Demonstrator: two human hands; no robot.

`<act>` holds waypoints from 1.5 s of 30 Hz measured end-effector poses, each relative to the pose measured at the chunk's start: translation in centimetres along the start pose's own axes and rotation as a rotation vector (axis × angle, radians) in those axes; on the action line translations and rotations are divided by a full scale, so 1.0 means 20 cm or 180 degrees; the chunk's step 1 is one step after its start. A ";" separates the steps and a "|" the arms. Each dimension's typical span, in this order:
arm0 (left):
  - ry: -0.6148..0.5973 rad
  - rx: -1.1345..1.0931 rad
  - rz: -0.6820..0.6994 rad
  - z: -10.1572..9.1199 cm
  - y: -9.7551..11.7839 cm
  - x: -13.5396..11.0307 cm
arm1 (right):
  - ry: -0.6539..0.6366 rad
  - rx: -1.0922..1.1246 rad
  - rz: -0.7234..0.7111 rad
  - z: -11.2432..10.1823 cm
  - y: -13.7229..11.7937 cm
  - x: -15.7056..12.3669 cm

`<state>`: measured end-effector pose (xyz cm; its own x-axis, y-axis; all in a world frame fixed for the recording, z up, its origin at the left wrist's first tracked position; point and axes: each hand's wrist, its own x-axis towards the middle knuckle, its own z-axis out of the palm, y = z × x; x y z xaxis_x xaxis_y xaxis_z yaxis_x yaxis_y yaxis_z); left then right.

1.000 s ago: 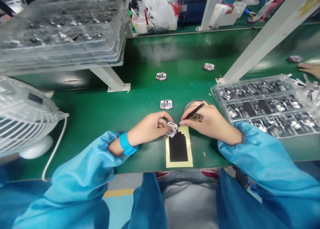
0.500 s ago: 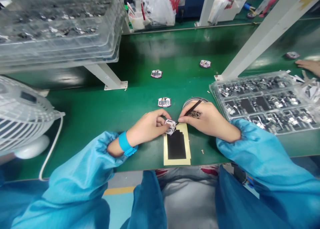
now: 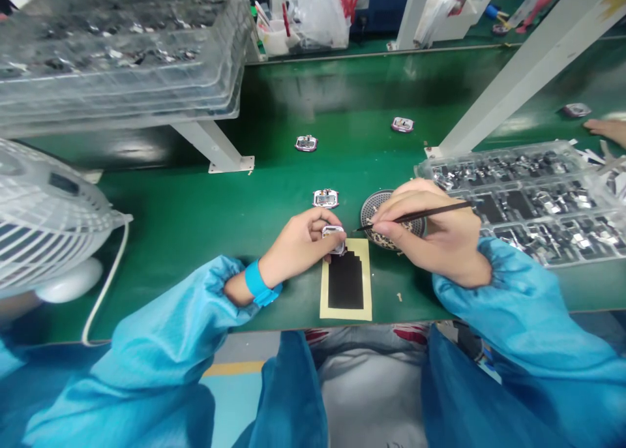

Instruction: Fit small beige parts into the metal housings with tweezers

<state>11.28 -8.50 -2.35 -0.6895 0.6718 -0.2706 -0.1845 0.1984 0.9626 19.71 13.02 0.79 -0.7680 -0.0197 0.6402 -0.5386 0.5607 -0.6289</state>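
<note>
My left hand point(image 3: 306, 242) grips a small watch housing point(image 3: 333, 238) between thumb and fingers, its pale inside facing up. It is held just over the top edge of a yellow backing sheet point(image 3: 366, 291) with a black stepped sticker area point(image 3: 345, 282). In my right hand point(image 3: 430, 233) is a pair of dark, slim tweezers point(image 3: 430, 212), held like a pen. Their tip points left, a short gap from the housing. Beneath that hand, partly covered, lies a round grey perforated dish point(image 3: 369, 203) of tiny pale pieces.
Similar housings lie beyond my hands: one close point(image 3: 325, 198), others farther back point(image 3: 306, 143) point(image 3: 402, 124). A clear compartment tray point(image 3: 518, 190) of parts stands right. At left are a white fan point(image 3: 59, 220) and stacked trays point(image 3: 122, 76). Another person's hand point(image 3: 606, 130) shows far right.
My right hand has drawn back to the right, taking the tweezers off the housing and lowering them toward level. My left hand keeps the housing, turned slightly.
</note>
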 end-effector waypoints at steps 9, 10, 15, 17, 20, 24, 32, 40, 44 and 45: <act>0.0063 0.0114 -0.0014 0.00 -0.02 0.01 | -0.0607 -0.0305 0.0066 0.05 0.03 -0.03; 0.0064 0.0119 -0.0015 -0.01 -0.03 0.01 | -0.0617 -0.0312 0.0047 0.06 0.03 -0.04; 0.0097 0.0108 -0.0062 -0.01 -0.04 0.02 | -0.0639 -0.0372 -0.0009 0.06 0.03 -0.03; 0.0102 0.0099 -0.0061 -0.01 -0.03 0.02 | -0.0648 -0.0381 -0.0010 0.06 0.03 -0.03; 0.0103 0.0076 -0.0064 0.00 -0.03 0.02 | -0.0656 -0.0390 -0.0025 0.06 0.03 -0.03; 0.0095 0.0051 -0.0057 0.00 -0.03 0.02 | -0.0671 -0.0410 -0.0066 0.07 0.04 -0.03; 0.0077 0.0007 -0.0014 -0.01 -0.03 0.02 | -0.0553 -0.0392 0.0061 0.06 0.03 -0.04; 0.0018 0.0122 0.0181 -0.02 -0.04 0.01 | -0.0517 -0.0283 0.0185 0.05 0.01 -0.02; 0.0129 0.0272 0.0345 -0.01 -0.03 0.00 | -0.0500 -0.0247 0.0145 0.05 0.02 -0.02; 0.0149 0.0297 0.0383 -0.01 -0.03 0.00 | -0.0488 -0.0232 0.0135 0.06 0.02 -0.03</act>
<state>11.26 -8.87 -2.95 -0.7350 0.6612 -0.1505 -0.0343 0.1854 0.9821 19.48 12.32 -0.33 -0.8364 -0.1176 0.5353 -0.4822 0.6222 -0.6167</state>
